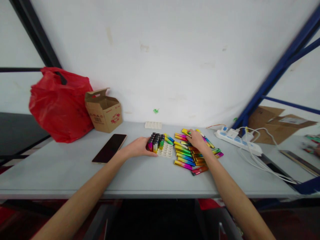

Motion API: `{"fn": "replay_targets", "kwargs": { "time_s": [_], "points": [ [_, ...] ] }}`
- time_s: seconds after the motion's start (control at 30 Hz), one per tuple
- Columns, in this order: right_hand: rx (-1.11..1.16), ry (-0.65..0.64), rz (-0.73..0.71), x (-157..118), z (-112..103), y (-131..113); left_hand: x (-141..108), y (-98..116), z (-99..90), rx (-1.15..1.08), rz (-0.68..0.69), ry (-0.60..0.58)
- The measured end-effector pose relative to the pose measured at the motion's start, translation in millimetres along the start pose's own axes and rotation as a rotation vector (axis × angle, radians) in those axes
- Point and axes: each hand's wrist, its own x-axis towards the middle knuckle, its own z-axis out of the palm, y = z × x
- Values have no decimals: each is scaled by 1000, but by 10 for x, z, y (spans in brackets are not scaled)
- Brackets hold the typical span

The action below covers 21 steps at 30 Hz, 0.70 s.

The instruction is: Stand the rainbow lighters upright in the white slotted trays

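Upright lighters (155, 141) with dark tops stand packed together in the left part of a white tray (166, 151) that has rows of holes. My left hand (142, 147) is closed around the left side of this group, thumb at the front; its other fingers are mostly hidden behind. To the right, many shiny multicoloured lighters (185, 156) lie in a loose pile. At the back of the pile, my right hand (196, 139) has its fingertips closed on a lighter (189, 133), largely covered by the hand. A few lighters (169, 138) lie between tray and pile.
Another white holed tray (153, 125) lies by the wall. A phone (110, 148) is left of my left hand, with an open cardboard box (105, 111) and a red plastic bag (61, 105) behind. A power strip (237, 141) with cables lies at right, near a brown carton (275, 125).
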Motion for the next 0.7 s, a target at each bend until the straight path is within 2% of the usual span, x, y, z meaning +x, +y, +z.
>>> {"fn": "replay_targets", "kwargs": {
  "time_s": [0.1,0.2,0.3,0.4,0.53,0.7],
  "points": [
    [41,26,-15,23,-56,8,1,-9,5,-11,7,4],
    [145,140,-26,40,-131,-2,3,-15,9,-14,3,14],
    [311,218,-23,38,-189,-49,7,-18,11,-13,4,11],
    [545,231,1,14,-203,-148,12,-25,15,0,10,9],
    [952,147,32,-47,-183,-364,14,-30,18,11,16,5],
    [1335,-91,14,-173,-234,-694,12,-17,7,-13,1,-4]
  ]
}}
